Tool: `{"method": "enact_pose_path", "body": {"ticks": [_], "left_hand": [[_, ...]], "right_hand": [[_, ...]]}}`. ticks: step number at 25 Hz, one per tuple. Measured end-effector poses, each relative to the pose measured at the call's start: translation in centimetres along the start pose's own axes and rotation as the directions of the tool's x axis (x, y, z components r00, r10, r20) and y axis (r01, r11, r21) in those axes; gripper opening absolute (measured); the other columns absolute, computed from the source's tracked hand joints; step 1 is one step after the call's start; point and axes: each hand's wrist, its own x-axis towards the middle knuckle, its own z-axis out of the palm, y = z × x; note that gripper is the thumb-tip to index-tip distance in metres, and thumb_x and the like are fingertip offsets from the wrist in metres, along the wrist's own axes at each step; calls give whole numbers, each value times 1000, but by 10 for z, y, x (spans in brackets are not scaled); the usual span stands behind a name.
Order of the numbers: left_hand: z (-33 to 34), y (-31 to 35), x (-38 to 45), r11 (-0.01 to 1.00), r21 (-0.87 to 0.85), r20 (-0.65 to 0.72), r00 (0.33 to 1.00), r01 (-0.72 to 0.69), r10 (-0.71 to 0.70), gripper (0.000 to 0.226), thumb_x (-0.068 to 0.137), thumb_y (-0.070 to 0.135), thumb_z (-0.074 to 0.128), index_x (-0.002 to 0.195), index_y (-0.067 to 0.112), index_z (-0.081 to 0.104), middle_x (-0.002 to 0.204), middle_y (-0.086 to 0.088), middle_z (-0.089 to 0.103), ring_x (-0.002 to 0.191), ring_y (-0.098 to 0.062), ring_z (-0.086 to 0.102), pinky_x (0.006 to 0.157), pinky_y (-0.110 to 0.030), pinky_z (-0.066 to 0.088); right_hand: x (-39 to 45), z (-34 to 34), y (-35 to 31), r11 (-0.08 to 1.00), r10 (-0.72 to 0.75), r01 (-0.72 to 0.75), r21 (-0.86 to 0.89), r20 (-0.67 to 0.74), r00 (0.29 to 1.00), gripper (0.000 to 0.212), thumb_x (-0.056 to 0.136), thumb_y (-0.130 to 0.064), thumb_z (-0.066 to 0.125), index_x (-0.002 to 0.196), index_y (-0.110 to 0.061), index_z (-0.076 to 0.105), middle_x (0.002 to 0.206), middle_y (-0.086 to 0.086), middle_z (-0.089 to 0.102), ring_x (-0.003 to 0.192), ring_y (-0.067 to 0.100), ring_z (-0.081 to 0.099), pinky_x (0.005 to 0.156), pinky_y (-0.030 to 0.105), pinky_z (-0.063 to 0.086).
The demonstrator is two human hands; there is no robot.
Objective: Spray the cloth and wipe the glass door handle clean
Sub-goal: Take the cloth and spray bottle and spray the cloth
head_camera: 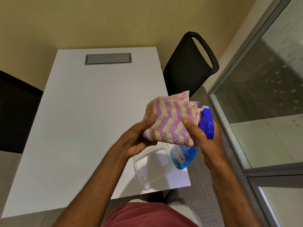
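A fluffy cloth [170,118] with purple and cream zigzag stripes is bunched up in front of me, above the table's near right corner. My left hand [139,138] grips its lower left part from below. My right hand [205,140] holds a spray bottle [185,154] of blue liquid, whose blue trigger head [207,123] sits right behind the cloth; its thumb also presses on the cloth's right edge. The glass door [262,95] with its grey metal frame stands to the right. No door handle shows in this view.
A white table [78,120] with a grey cable hatch [108,58] lies below my hands. A clear plastic container [152,166] sits at its near right corner. A black mesh chair [188,66] stands at the far right, and another dark chair [14,112] at the left.
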Motion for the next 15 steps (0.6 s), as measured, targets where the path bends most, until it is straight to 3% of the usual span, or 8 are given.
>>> {"method": "enact_pose_path", "body": {"ticks": [3, 5, 7, 11, 13, 15], "left_hand": [[4, 5, 6, 923, 320, -143, 952, -213, 269, 44, 87, 25, 82, 128, 14, 70, 121, -8, 79, 114, -31, 76, 85, -33, 65], [7, 8, 7, 845, 428, -157, 895, -320, 418, 28, 96, 12, 73, 124, 18, 69, 113, -1, 81, 109, -26, 77, 84, -33, 66], [10, 6, 7, 782, 506, -120, 869, -363, 481, 31, 102, 3, 62, 120, 27, 69, 105, 7, 81, 102, -18, 78, 79, -29, 64], [11, 6, 3, 850, 413, 5, 934, -328, 358, 36, 95, 10, 66, 126, 27, 69, 114, 2, 80, 106, -19, 77, 83, -29, 64], [4, 15, -2, 920, 315, 110, 972, -233, 209, 45, 83, 28, 84, 126, 26, 74, 122, -2, 78, 113, -21, 76, 87, -33, 64], [-4, 22, -5, 968, 233, 172, 984, -91, 51, 78, 61, 60, 98, 127, 23, 78, 133, -7, 75, 124, -26, 72, 97, -41, 63]], "right_hand": [[2, -3, 4, 999, -51, 51, 0, -8, 999, 24, 90, -25, 80, 111, -30, 69, 104, -2, 80, 93, 17, 79, 72, 28, 64], [5, -3, 7, 996, -76, 76, -36, -5, 997, 22, 92, -23, 79, 110, -31, 68, 102, -3, 80, 92, 13, 78, 69, 24, 63], [8, -3, 11, 997, -69, 68, -42, -29, 997, 24, 94, -24, 78, 115, -27, 68, 105, -1, 79, 93, 13, 78, 69, 24, 63], [15, -7, 11, 998, -56, 56, 7, -77, 995, 16, 94, -23, 78, 103, -34, 71, 97, -2, 81, 88, 16, 80, 69, 27, 66], [17, -12, 7, 998, -55, 55, -10, -27, 998, 18, 93, -27, 80, 108, -25, 70, 100, 3, 81, 90, 21, 80, 73, 30, 66], [19, -15, 0, 993, -90, 94, -77, 63, 994, 28, 88, -36, 82, 108, -21, 68, 98, 4, 79, 87, 20, 79, 72, 29, 64]]}}
